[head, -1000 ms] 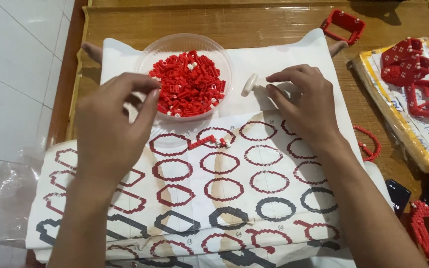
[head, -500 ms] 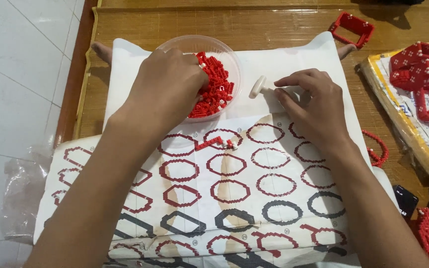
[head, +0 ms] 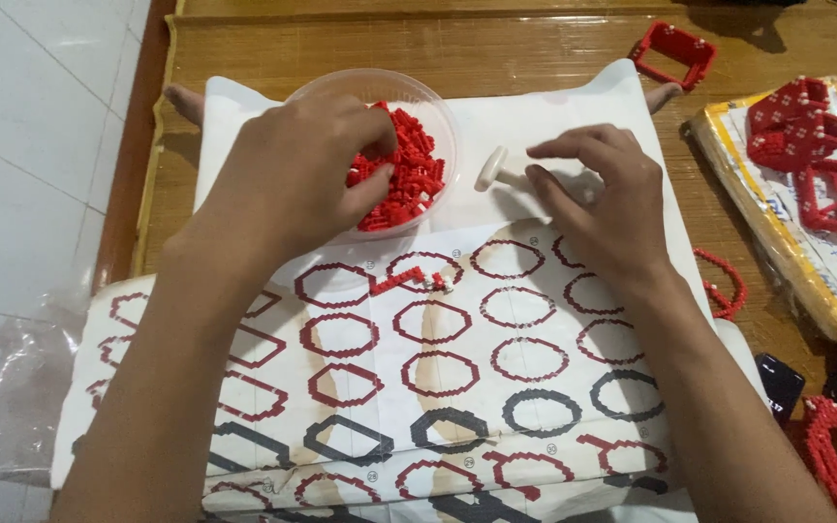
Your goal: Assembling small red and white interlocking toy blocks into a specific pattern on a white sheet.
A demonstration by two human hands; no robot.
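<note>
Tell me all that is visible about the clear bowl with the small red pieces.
The clear bowl is round, shallow and looks like thin transparent plastic. It stands upright on the white printed sheet, near its far edge. Inside lies a heap of small red bricks, with a few white ones. The left hand covers its left half, fingers reaching into the heap. The right hand is apart from it.

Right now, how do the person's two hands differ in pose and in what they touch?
The left hand reaches into the clear round plastic bowl, fingers curled among the small red building bricks. The right hand rests outside the bowl, fingers spread on the white paper sheet beside a small white plastic tool. Both are bare, palms down.
</note>
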